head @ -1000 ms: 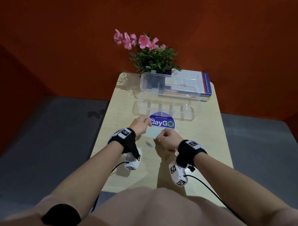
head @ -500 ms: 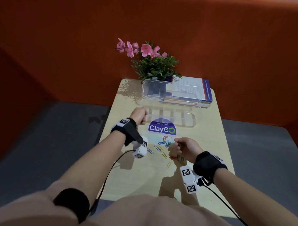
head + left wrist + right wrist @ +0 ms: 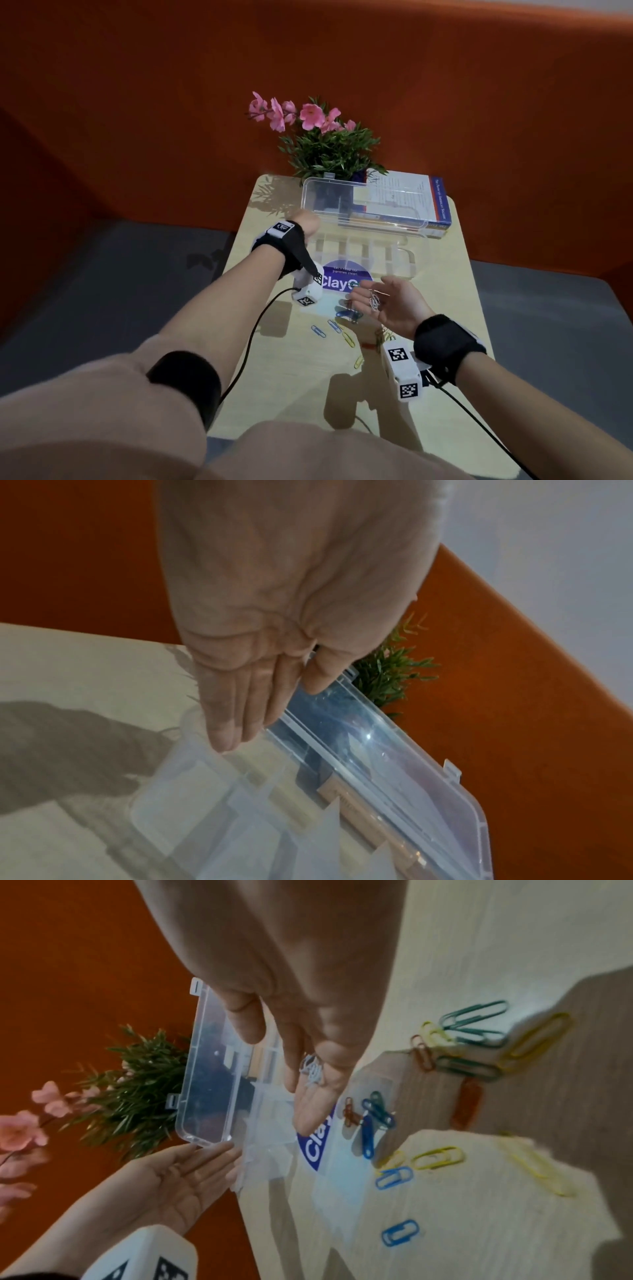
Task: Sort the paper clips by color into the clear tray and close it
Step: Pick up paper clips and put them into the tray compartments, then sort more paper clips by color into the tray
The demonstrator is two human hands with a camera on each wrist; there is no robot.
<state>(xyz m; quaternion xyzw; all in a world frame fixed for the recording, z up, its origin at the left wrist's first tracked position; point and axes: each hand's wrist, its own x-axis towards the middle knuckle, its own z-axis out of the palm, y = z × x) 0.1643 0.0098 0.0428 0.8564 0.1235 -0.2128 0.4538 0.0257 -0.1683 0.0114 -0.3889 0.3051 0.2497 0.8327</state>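
Observation:
The clear tray (image 3: 409, 258) lies at the table's far end, its lid (image 3: 363, 202) standing open behind it. My left hand (image 3: 303, 224) is at the tray's left end. In the left wrist view its straight fingers (image 3: 232, 723) touch the tray's corner rim (image 3: 185, 750). My right hand (image 3: 399, 306) hovers palm up in front of the tray, fingers relaxed, with a small bunch of white paper clips (image 3: 374, 303) lying in the palm (image 3: 311, 1072). Blue clips (image 3: 394, 1177), yellow clips (image 3: 436, 1157), green clips (image 3: 472, 1020) and red clips (image 3: 467, 1104) lie scattered on the table below it.
A potted plant with pink flowers (image 3: 329, 147) and a book (image 3: 411, 198) stand behind the tray's lid. A round blue ClayGo sticker (image 3: 339, 279) is on the small wooden table (image 3: 445, 325). Orange walls close in the back; grey floor lies on both sides.
My left hand went from the clip pile up to the tray's left end and opened. My right hand lifted, turned palm up and opened, showing white clips.

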